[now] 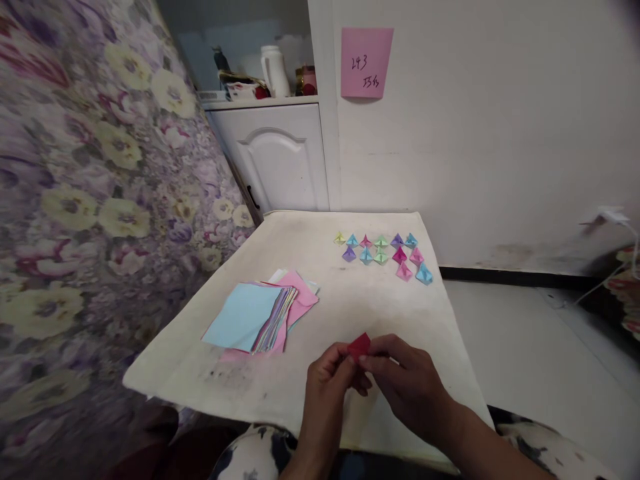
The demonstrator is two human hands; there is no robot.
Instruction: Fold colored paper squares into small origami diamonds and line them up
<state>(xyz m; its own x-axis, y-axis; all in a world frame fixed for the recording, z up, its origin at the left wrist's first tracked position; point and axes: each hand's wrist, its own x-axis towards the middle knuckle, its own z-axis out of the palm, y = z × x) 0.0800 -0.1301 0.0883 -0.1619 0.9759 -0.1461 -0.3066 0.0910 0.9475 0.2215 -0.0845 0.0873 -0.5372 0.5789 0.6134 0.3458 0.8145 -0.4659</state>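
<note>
A small red folded paper piece (359,346) is pinched between both my hands above the near edge of the white table (350,300). My left hand (327,387) grips its lower left side with closed fingers. My right hand (407,380) pinches its right side with thumb and fingertips. A stack of coloured paper squares (260,313), light blue on top, lies to the left of my hands. Several small folded paper shapes (385,253) in yellow, blue, pink, green and purple sit in rows at the far right of the table.
A floral cloth (100,200) hangs along the left. A white cabinet (280,160) stands behind the table with a white jug (275,70) and jars on top. A pink note (367,62) is stuck on the wall. A white cable (615,227) runs at the right.
</note>
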